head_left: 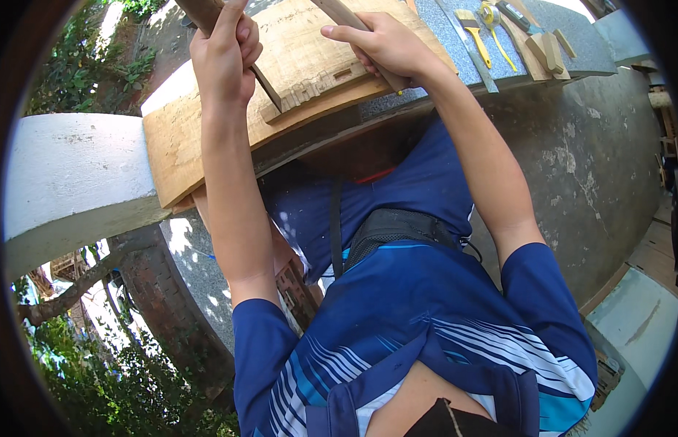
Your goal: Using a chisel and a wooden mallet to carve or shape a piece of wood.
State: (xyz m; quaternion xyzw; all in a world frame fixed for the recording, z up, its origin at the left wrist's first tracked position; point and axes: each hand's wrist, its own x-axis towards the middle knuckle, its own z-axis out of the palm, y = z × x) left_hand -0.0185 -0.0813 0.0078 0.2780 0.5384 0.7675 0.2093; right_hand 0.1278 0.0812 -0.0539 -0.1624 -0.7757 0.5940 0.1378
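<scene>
My left hand [226, 62] is closed round a chisel [267, 87], whose thick wooden handle rises past the top edge of the view. The chisel's blade points down, its tip at the near edge of a wooden piece [313, 89] with notches cut along it and a small rectangular slot. In my right hand [386, 47] is a wooden stick [340, 13], held slanting; its far end is cut off by the frame. Under both hands lies a broad wooden board [171, 138], with the notched piece at its near side.
Right of the board, on a speckled stone slab [444, 33], lie a paintbrush [474, 36], a metal ruler [474, 62], a yellow tape measure [490, 14], a dark-handled tool [515, 14] and wood blocks [546, 52]. A white ledge [77, 167] adjoins the board's left end.
</scene>
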